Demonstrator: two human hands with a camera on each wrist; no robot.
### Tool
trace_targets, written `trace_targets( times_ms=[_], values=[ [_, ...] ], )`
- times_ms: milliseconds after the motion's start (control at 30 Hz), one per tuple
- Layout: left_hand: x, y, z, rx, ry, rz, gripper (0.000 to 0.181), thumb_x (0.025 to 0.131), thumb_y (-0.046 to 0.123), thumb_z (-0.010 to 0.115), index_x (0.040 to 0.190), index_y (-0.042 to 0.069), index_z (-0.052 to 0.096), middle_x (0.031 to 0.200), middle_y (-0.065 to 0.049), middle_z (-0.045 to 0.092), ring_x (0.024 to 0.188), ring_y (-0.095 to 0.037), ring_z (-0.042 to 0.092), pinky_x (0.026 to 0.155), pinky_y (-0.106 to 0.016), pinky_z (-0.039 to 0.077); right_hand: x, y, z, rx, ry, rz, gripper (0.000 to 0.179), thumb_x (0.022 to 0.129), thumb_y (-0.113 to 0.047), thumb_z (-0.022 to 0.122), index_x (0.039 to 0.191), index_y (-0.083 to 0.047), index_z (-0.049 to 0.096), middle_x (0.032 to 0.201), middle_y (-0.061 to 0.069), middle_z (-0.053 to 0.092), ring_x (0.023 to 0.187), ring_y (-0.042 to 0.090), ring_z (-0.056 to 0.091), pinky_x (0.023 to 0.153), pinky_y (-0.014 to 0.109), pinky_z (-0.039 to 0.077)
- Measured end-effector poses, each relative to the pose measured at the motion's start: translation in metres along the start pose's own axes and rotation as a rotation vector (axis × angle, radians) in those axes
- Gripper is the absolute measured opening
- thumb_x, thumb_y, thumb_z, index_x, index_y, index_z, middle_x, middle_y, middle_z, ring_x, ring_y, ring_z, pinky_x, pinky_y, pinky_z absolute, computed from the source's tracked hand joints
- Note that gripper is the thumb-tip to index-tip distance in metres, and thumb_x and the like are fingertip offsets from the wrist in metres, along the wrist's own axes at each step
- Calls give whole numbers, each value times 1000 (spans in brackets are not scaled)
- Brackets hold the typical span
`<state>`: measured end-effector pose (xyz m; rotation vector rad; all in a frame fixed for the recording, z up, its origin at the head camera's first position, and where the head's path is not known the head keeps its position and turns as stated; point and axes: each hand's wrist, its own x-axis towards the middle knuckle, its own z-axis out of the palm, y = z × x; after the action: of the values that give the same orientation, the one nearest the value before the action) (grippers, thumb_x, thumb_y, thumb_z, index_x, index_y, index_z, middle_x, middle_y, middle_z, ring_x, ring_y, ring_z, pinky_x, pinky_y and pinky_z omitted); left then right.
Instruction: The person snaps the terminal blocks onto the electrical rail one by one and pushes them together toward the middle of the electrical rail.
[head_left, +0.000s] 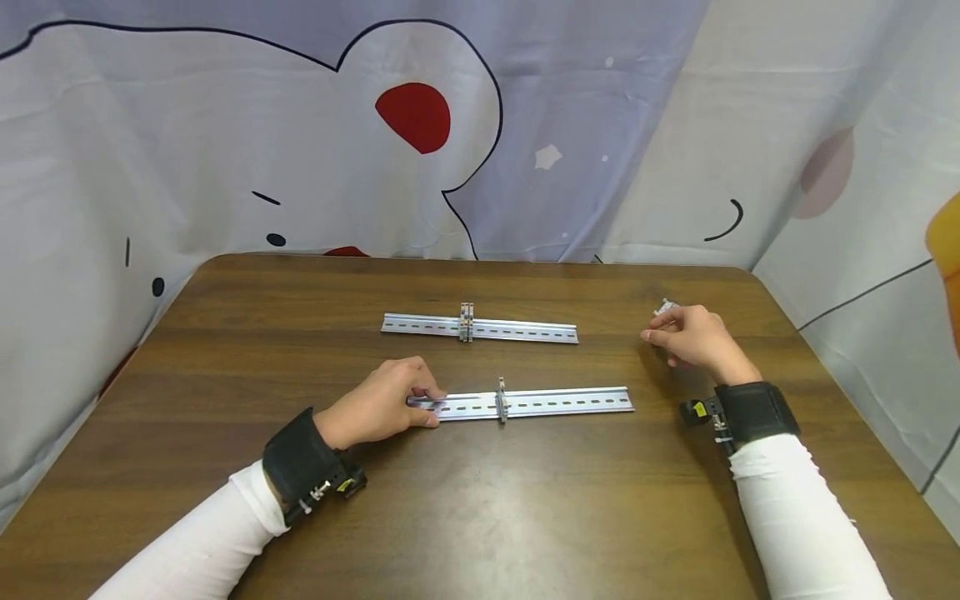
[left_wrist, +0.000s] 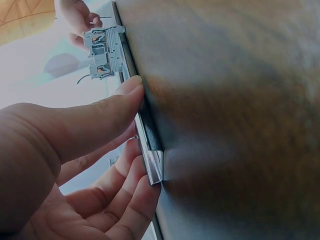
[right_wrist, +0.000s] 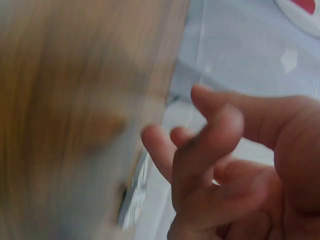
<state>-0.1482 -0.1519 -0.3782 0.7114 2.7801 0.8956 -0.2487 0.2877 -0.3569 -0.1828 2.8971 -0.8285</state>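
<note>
My left hand (head_left: 378,404) pinches the left end of the nearer slotted metal DIN rail (head_left: 562,402), thumb on the near edge and fingers on the far edge. A thin grey terminal block (head_left: 502,400) stands on this rail near its middle. In the left wrist view, the block (left_wrist: 104,52) shows orange spots, and the rail's end (left_wrist: 154,167) lies between thumb and fingers. At the table's right side my right hand (head_left: 696,335) hovers with loosely bent fingers and nothing between them. Just beyond it lies a pale terminal block (head_left: 664,307), partly hidden by the hand.
A second DIN rail (head_left: 525,331) lies farther back, roughly parallel, with a small group of terminal blocks (head_left: 467,322) clipped near its middle. Behind the brown wooden table (head_left: 300,292) hangs a printed curtain (head_left: 225,150), which also runs along the right side.
</note>
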Motion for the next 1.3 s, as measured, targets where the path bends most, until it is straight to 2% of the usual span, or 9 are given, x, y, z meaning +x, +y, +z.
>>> trace_targets(
  times_ms=[167,333,433,567,633,733,800,967,1300],
  values=[
    [1,0,-1,0,2,6,27,77,16,84,101,8,72,95,-1,61,89,-19,61,75,-33,49,3,21,-11,-136,141,50,45,90,-30,68,118,6,61,107,25,67,101,42,59,77,49,46],
    [1,0,-1,2,8,19,27,77,15,84,101,8,74,95,-1,61,86,-18,59,73,-30,47,9,33,-18,-185,92,165,64,93,-38,62,132,11,47,126,36,50,119,54,42,92,63,39],
    [0,0,0,-7,6,26,26,76,15,84,100,8,74,94,-1,61,87,-18,60,73,-30,47,11,38,-20,-205,52,194,69,94,-43,59,132,13,47,118,34,55,107,49,52,84,57,45],
    [0,0,1,-8,3,42,26,77,15,84,100,8,75,94,0,61,87,-18,60,73,-29,47,13,42,-23,-205,23,195,64,94,-42,59,126,14,54,90,21,65,72,26,63,63,36,46],
    [0,0,1,5,6,55,26,77,16,84,100,8,76,94,0,61,87,-18,59,72,-28,46,14,43,-23,-191,22,187,61,94,-38,61,126,14,54,92,22,67,66,20,64,60,32,45],
    [0,-1,1,22,9,69,26,77,16,84,100,8,77,94,0,61,86,-18,58,71,-28,45,16,44,-23,-202,30,165,59,93,-35,62,125,14,55,103,27,64,74,25,63,63,36,48],
    [0,-2,0,25,9,68,26,77,16,84,101,8,77,95,0,62,86,-18,58,71,-28,44,18,43,-23,-223,36,152,59,93,-34,63,125,15,54,114,33,59,90,37,61,74,45,49],
    [-1,-2,0,-2,0,30,28,77,15,84,102,6,75,95,0,61,87,-19,59,72,-29,46,24,42,-21,-252,23,114,58,93,-30,61,128,15,50,128,38,50,120,56,41,98,62,36],
    [1,-3,0,18,6,60,26,77,16,84,101,8,76,95,0,62,87,-18,58,72,-28,45,27,43,-16,-121,39,77,58,89,-22,69,130,11,45,119,32,59,106,44,57,90,55,42]
  ],
)
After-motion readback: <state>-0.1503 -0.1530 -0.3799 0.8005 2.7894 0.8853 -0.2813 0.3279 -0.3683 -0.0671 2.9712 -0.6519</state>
